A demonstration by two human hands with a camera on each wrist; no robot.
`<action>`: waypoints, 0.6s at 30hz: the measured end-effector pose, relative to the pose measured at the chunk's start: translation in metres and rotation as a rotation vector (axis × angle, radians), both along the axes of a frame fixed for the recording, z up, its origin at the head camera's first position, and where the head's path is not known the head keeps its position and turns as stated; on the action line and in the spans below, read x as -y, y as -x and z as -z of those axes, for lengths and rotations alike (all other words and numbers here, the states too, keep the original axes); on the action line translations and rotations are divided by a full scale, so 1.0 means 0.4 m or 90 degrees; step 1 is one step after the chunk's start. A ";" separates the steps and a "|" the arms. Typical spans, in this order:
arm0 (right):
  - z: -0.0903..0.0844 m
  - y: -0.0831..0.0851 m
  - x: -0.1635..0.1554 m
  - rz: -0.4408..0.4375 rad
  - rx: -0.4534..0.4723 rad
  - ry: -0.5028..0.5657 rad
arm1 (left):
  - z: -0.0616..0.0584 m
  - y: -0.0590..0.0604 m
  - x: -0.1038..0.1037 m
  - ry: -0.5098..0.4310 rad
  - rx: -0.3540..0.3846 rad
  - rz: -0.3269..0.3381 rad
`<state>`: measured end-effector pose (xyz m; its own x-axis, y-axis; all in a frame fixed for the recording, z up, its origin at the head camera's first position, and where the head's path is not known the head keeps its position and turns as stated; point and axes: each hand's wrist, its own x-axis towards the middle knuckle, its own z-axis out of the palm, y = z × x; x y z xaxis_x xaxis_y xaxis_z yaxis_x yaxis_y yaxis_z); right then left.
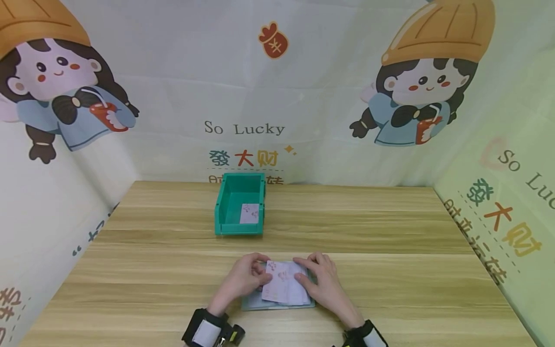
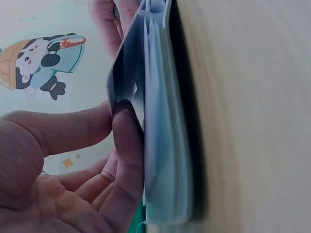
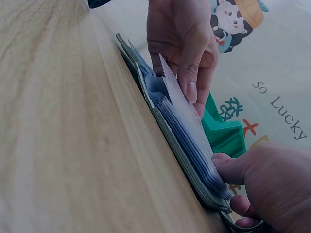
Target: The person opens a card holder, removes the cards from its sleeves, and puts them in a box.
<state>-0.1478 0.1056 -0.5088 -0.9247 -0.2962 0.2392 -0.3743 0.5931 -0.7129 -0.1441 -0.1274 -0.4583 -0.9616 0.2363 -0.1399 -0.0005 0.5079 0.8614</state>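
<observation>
Both hands are kept at a card album (image 1: 277,302) lying on the desk (image 1: 390,241): a sleeve card (image 1: 282,284) is pinched by the left hand (image 1: 243,282), the stack pressed flat-fingered by the right hand (image 1: 323,284) (a green bin (image 1: 240,205) stands behind).

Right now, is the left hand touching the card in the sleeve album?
Touching. The left wrist view shows the left hand with thumb and forefinger pinching the card at its edge, lifting it off the album; the head view agrees.
</observation>
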 end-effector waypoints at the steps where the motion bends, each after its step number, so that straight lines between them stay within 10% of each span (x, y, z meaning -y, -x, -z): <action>1: 0.000 0.000 0.000 0.000 0.000 0.000 | 0.001 0.000 0.002 0.001 0.000 -0.004; 18: -0.006 -0.002 0.000 0.001 0.020 0.010 | -0.006 0.039 0.073 0.015 0.009 -0.090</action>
<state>-0.1470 0.1055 -0.5065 -0.9324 -0.2908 0.2146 -0.3505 0.5827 -0.7332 -0.1598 -0.1564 -0.4557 -0.9828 0.0954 -0.1579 -0.0857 0.5217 0.8488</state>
